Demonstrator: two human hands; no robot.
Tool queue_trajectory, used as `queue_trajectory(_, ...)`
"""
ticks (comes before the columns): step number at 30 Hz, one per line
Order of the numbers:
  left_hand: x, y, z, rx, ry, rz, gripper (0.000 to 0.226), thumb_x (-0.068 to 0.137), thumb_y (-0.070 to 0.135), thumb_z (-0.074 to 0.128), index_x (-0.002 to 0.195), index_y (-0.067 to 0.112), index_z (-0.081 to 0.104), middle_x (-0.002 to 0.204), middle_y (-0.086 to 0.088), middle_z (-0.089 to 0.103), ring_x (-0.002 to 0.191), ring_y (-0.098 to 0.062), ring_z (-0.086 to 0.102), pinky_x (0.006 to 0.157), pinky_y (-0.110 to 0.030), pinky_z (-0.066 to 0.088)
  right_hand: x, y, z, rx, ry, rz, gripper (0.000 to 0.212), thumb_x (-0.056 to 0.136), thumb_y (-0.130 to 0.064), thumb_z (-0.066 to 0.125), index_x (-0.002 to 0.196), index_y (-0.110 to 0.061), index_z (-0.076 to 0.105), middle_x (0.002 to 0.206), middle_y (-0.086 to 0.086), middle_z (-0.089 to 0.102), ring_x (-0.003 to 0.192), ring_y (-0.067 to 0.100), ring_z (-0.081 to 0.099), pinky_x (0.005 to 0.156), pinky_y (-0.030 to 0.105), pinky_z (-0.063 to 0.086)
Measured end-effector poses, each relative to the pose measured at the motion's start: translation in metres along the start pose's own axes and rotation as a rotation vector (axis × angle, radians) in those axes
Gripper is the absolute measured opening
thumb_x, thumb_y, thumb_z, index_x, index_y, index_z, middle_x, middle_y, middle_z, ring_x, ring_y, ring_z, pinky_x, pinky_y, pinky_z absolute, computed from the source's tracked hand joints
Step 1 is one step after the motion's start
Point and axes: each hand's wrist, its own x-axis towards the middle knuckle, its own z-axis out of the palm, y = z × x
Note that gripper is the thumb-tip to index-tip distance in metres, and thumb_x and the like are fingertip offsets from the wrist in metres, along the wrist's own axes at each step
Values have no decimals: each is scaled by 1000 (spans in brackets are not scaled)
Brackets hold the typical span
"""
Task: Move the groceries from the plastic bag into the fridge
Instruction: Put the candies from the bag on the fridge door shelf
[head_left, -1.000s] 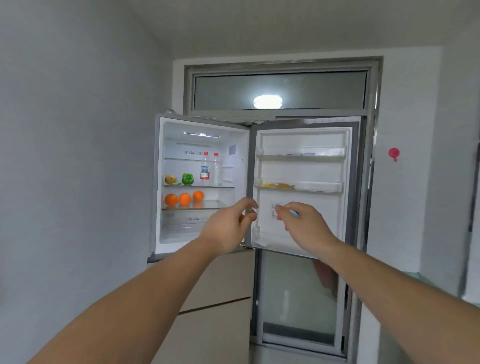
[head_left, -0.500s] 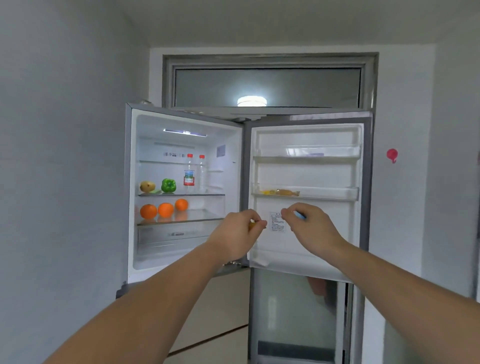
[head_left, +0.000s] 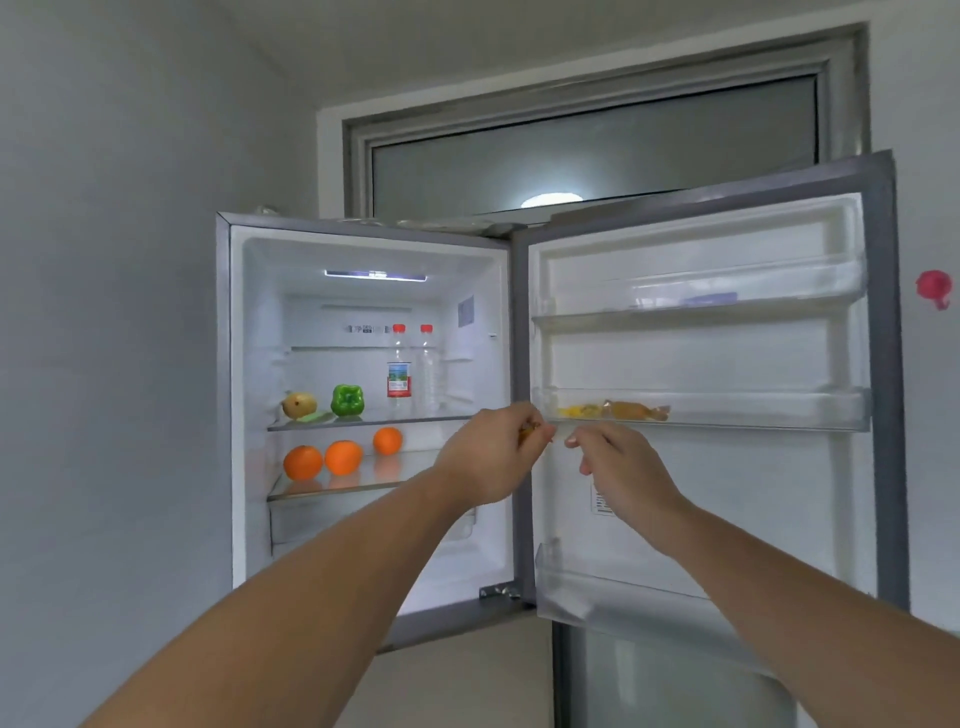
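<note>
The fridge (head_left: 363, 234) stands open with its door (head_left: 727, 493) swung to the right. My left hand (head_left: 488, 457) pinches a small orange-brown wrapped sweet (head_left: 532, 430) just below the left end of the middle door shelf (head_left: 753, 413). My right hand (head_left: 623, 473) hovers beside it with curled fingers; the small blue thing it held earlier is hidden behind the hand. Wrapped sweets (head_left: 628, 410) lie in that door shelf. No plastic bag is in view.
Inside are a pear (head_left: 299, 405), a green pepper (head_left: 347, 399), two bottles (head_left: 399, 364) and three oranges (head_left: 343, 457). A grey wall closes in on the left. A red hook (head_left: 933, 288) sticks on the right wall. The lower fridge front (head_left: 467, 686) is closed.
I have moved closer to the fridge. Both hands have risen to the middle door shelf, and the blue thing in my right hand has gone out of sight.
</note>
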Motion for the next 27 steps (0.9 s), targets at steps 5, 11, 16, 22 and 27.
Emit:
queue_trajectory(5, 56, -27, 32, -53, 38, 31, 27, 100, 40, 43, 93, 18, 57, 61, 5, 52, 60, -15, 49, 60, -30, 41, 54, 39, -18, -9, 52, 41, 27, 97, -20, 40, 87, -15, 64, 73, 2, 54, 57, 13, 45, 51, 22, 35)
queue_trajectory(11, 129, -53, 66, -160, 28, 106, 27, 100, 42, 41, 99, 21, 58, 59, 6, 54, 56, -14, 51, 61, -31, 46, 107, 72, -37, -160, 164, -34, 30, 96, -16, 39, 78, -22, 62, 72, -8, 57, 67, 13, 51, 57, 23, 37)
queue_trajectory(16, 197, -58, 86, -266, -53, 170, 19, 96, 33, 42, 102, 25, 58, 59, 7, 55, 50, -14, 47, 54, -27, 43, 147, 76, -59, -461, 197, -165, 26, 97, -23, 41, 120, -25, 54, 69, 2, 62, 68, 20, 60, 67, 35, 51)
queue_trajectory(22, 245, -41, 109, -301, -83, 265, 24, 94, 30, 40, 108, 27, 60, 63, 10, 55, 55, -16, 48, 59, -29, 41, 177, 64, -88, -566, 234, -216, 21, 94, -20, 46, 94, -19, 67, 81, 2, 65, 79, 19, 58, 68, 29, 44)
queue_trajectory(27, 267, -14, 134, -285, -240, 287, 32, 99, 23, 39, 128, 27, 51, 96, 6, 61, 79, -21, 60, 68, -28, 47, 198, 81, -127, -662, 69, 36, 16, 92, -20, 51, 97, -21, 66, 89, 7, 66, 69, 21, 55, 56, 27, 45)
